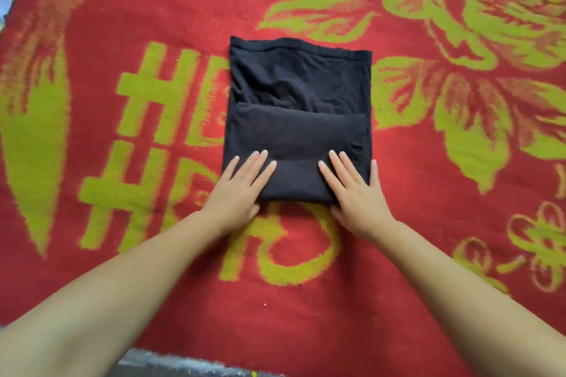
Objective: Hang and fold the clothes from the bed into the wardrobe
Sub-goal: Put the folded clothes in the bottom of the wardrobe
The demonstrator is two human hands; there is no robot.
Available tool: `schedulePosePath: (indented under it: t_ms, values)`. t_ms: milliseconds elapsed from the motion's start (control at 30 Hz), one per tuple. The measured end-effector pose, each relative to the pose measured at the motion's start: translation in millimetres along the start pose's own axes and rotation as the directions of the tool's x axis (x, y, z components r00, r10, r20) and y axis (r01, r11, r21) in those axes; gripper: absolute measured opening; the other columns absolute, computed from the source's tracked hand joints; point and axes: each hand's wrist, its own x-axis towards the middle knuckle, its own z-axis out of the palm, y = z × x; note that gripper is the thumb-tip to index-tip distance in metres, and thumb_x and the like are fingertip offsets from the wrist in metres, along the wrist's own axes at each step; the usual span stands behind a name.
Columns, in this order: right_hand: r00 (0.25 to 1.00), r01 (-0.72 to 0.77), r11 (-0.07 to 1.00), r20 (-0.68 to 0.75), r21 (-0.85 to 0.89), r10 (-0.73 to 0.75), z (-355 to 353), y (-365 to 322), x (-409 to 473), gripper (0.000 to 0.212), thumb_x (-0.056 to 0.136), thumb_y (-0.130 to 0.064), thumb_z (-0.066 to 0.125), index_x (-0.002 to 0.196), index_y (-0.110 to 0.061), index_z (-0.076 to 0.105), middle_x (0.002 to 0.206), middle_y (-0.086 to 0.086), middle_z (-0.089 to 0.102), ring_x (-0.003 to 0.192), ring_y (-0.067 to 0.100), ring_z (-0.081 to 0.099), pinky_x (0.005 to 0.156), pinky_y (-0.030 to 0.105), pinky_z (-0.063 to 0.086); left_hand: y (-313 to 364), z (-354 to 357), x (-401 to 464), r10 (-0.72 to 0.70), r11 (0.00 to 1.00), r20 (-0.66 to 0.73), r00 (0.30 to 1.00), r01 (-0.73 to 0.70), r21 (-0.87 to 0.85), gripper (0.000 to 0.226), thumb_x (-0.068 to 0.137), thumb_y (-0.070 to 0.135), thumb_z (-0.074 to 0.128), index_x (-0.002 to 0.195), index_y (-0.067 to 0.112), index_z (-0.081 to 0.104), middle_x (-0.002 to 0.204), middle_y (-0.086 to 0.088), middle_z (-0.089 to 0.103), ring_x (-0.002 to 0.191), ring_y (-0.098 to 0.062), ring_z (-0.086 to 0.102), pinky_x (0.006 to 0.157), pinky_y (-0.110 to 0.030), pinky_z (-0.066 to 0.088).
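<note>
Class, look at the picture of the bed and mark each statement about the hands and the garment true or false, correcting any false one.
1. Both hands, left hand and right hand, lie flat on the black garment. True.
2. The garment is spread out unfolded. False: its near part is folded over.
3. The blanket is red with green patterns. True.
4. The garment hangs on a hanger. False: it lies on the blanket.

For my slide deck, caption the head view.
Both hands, left hand and right hand, press flat on a half-folded black garment on a red blanket.
</note>
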Motion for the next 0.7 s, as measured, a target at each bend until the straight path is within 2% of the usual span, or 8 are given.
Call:
schedulePosePath:
  t_ms: [100, 167, 267, 367, 433, 500, 533, 700]
  values:
    - [0.998, -0.037, 0.999, -0.047, -0.018, 0.036, -12.4, -5.1, 6.0, 0.072, 0.085, -0.006, 0.057, 0.15, -0.024, 0.03, 0.157, 0.01, 0.026, 0.146, 0.029, 0.021, 0.109, 0.068, 0.012, -2.5, -7.7, 4.1, -0.003, 0.997, -0.051, 0.999, -0.001, -0.071, 0.072, 0.062, -0.011, 0.043, 0.133, -0.003, 0.051, 0.137, -0.025, 0.05, 0.123, -0.041, 0.052, 0.097, -0.056, 0.043]
    - [0.999, -0.022, 1.0, 0.038, -0.007, 0.022, -30.5, -6.1, 5.4, 0.066, 0.094, -0.004, 0.039, 0.153, -0.028, 0.02, 0.16, 0.006, 0.016, 0.149, 0.028, 0.009, 0.111, 0.065, -0.001, -2.2, -22.9, 2.9, 0.009, 0.989, -0.012, 1.0, -0.011, -0.146, 0.074, 0.067, -0.018, 0.035, 0.139, -0.004, 0.042, 0.145, -0.024, 0.04, 0.132, -0.039, 0.042, 0.108, -0.048, 0.035]
    - [0.959, 0.064, 0.998, 0.275, 0.016, -0.066, -64.1, -5.7, -5.0, 0.065, 0.096, -0.006, 0.034, 0.152, -0.031, 0.015, 0.16, 0.001, 0.016, 0.148, 0.025, 0.008, 0.114, 0.061, 0.001, 8.4, -54.0, -14.2, -0.013, 0.954, 0.285, 0.958, 0.097, -0.284, 0.07, 0.087, -0.009, 0.035, 0.151, 0.014, 0.018, 0.159, -0.005, 0.013, 0.147, -0.02, 0.017, 0.116, -0.024, 0.013]
    - [0.849, 0.164, 0.967, 0.47, 0.197, -0.24, -85.6, -9.2, -38.8, 0.067, 0.092, -0.006, 0.038, 0.15, -0.036, 0.023, 0.157, 0.0, 0.027, 0.145, 0.023, 0.024, 0.118, 0.047, 0.013, 24.6, -90.8, -44.1, 0.132, 0.926, 0.49, 0.862, 0.069, -0.372, 0.065, 0.089, -0.001, 0.036, 0.15, 0.02, 0.028, 0.154, -0.001, 0.033, 0.137, -0.014, 0.037, 0.106, -0.018, 0.026]
    - [0.789, 0.14, 0.899, 0.502, 0.414, -0.354, -103.6, -11.5, -61.1, 0.064, 0.088, -0.007, 0.043, 0.145, -0.035, 0.037, 0.137, -0.003, 0.056, 0.12, 0.011, 0.055, 0.103, 0.028, 0.039, 28.4, -119.0, -57.9, 0.232, 0.882, 0.645, 0.728, 0.122, -0.454, 0.062, 0.085, -0.002, 0.035, 0.14, 0.024, 0.046, 0.123, -0.001, 0.063, 0.103, -0.011, 0.062, 0.084, -0.018, 0.043]
    - [0.756, 0.081, 0.853, 0.526, 0.516, -0.39, -123.1, -8.5, -63.1, 0.056, 0.085, -0.004, 0.046, 0.135, -0.029, 0.052, 0.101, -0.014, 0.067, 0.077, -0.006, 0.061, 0.073, 0.009, 0.045, 19.1, -137.8, -57.6, 0.298, 0.825, 0.74, 0.603, 0.227, -0.518, 0.044, 0.082, -0.005, 0.036, 0.113, 0.016, 0.059, 0.074, 0.002, 0.058, 0.055, -0.005, 0.052, 0.054, -0.018, 0.042]
    - [0.776, 0.083, 0.846, 0.499, 0.526, -0.387, -130.5, -4.1, -55.6, 0.049, 0.084, -0.003, 0.048, 0.128, -0.025, 0.058, 0.097, -0.015, 0.066, 0.075, -0.006, 0.059, 0.071, 0.008, 0.044, 10.1, -143.7, -51.8, 0.283, 0.808, 0.756, 0.591, 0.277, -0.52, 0.033, 0.08, -0.004, 0.039, 0.101, 0.012, 0.06, 0.067, 0.004, 0.051, 0.05, -0.004, 0.046, 0.049, -0.018, 0.038]
    - [0.969, 0.016, 0.836, 0.199, 0.548, -0.149, -140.4, 19.4, 18.2, 0.039, 0.083, -0.004, 0.055, 0.117, -0.019, 0.066, 0.112, -0.001, 0.069, 0.105, 0.015, 0.06, 0.085, 0.023, 0.041, -52.4, -139.0, 8.6, -0.006, 0.771, 0.594, 0.804, 0.382, -0.509, 0.021, 0.087, -0.001, 0.05, 0.097, 0.01, 0.064, 0.096, -0.004, 0.069, 0.086, -0.015, 0.059, 0.081, -0.034, 0.048]
